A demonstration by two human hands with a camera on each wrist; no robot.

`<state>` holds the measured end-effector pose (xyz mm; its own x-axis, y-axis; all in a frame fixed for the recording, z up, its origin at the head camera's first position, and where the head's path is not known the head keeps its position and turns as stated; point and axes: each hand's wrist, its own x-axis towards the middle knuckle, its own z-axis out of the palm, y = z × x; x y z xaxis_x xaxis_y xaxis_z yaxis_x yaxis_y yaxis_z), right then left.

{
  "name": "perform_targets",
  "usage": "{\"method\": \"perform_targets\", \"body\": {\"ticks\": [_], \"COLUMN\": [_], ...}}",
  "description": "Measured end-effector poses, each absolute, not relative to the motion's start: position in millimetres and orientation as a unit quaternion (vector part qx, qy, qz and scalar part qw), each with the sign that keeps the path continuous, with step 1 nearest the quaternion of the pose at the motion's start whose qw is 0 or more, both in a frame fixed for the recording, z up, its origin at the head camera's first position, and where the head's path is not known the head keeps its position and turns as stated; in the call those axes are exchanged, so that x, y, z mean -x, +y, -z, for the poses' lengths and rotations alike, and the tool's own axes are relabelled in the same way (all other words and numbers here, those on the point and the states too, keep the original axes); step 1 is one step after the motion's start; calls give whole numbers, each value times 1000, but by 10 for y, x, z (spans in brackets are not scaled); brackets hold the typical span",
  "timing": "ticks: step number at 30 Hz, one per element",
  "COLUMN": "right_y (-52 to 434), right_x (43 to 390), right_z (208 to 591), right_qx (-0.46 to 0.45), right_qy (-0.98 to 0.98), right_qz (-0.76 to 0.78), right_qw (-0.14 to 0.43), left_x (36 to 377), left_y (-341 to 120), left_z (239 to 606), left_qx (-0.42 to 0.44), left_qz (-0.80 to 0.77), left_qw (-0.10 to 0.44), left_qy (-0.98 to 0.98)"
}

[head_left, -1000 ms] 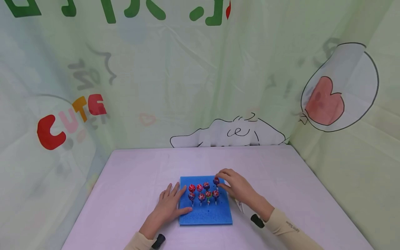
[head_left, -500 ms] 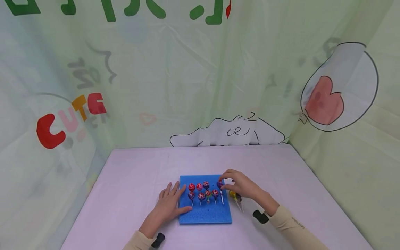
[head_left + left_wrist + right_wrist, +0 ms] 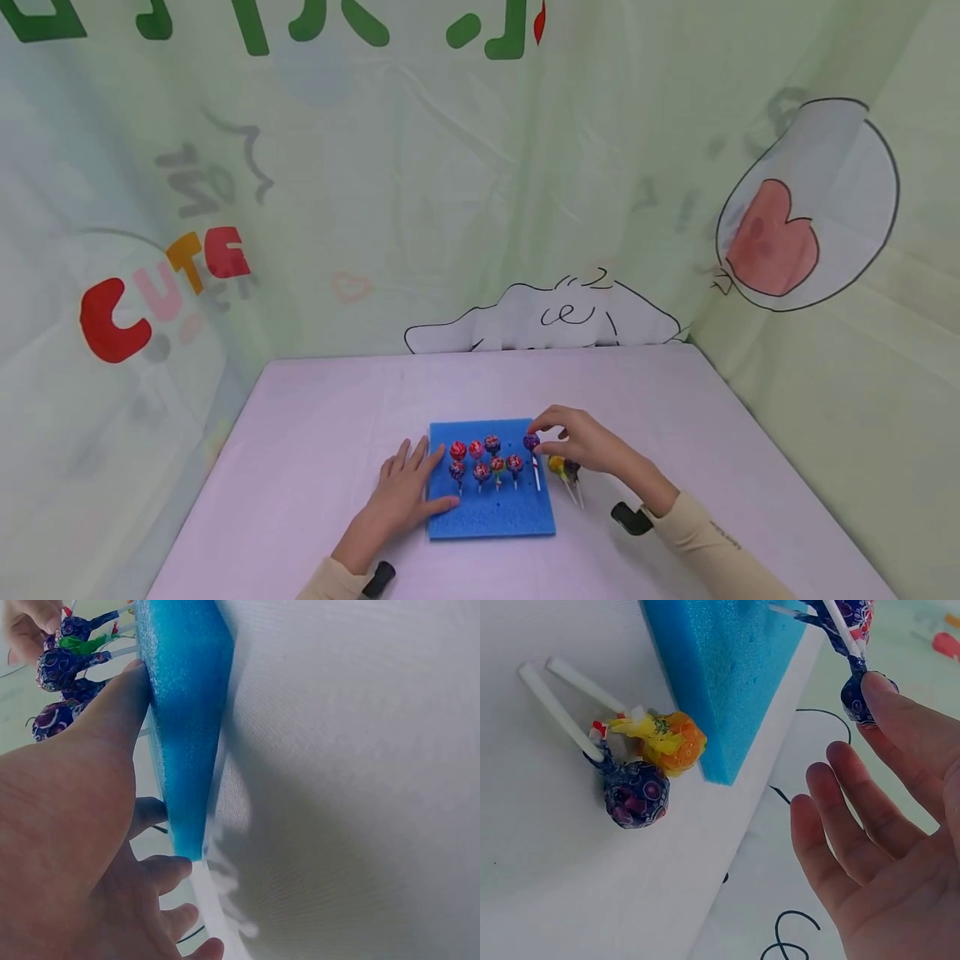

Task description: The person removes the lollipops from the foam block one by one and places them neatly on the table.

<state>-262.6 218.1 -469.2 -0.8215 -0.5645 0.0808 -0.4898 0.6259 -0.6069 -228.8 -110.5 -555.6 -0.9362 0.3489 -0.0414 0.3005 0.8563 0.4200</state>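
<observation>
My right hand [image 3: 588, 440] pinches the wrapped head of a purple lollipop [image 3: 532, 442] between thumb and forefinger. Its whole white stick shows, pointing down over the right side of a blue foam board [image 3: 491, 521]. In the right wrist view the other fingers [image 3: 847, 817] are spread apart from the pinched lollipop head [image 3: 850, 701]. Several lollipops [image 3: 482, 473] with red, pink and purple wrappers stand upright in the foam in two rows. At the board's left edge rests my left hand [image 3: 402, 487], its thumb [image 3: 120, 705] on the foam and the other fingers extended.
Right of the board, a yellow-orange lollipop [image 3: 681, 742] and a dark purple one [image 3: 637, 795] lie side by side on the white-covered table [image 3: 345, 400]. Printed curtains [image 3: 450, 208] enclose the table at the back and sides.
The right hand has lifted the purple lollipop from the back row and carried it slightly right, baring its stick. The two lying lollipops have come into view. The left hand stays put.
</observation>
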Motion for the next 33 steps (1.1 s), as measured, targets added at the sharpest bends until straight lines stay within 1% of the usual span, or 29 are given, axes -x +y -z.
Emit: {"method": "perform_targets", "body": {"ticks": [10, 15, 20, 33], "right_y": [2272, 2325, 2357, 2457], "right_x": [2562, 2536, 2539, 2513], "right_z": [4671, 4713, 4711, 4719], "right_qx": [268, 264, 267, 265], "right_qy": [907, 903, 904, 909], "right_qz": [318, 328, 325, 311], "right_qw": [71, 83, 84, 86], "left_x": [2278, 2245, 2257, 2282], "left_y": [-1096, -1099, -1094, -1098], "left_z": [5529, 5504, 5488, 5579], "left_qx": [-168, -168, -165, -166], "left_qz": [-214, -214, -214, -211], "left_qw": [64, 61, 62, 58], "left_qy": [960, 960, 961, 962]}}
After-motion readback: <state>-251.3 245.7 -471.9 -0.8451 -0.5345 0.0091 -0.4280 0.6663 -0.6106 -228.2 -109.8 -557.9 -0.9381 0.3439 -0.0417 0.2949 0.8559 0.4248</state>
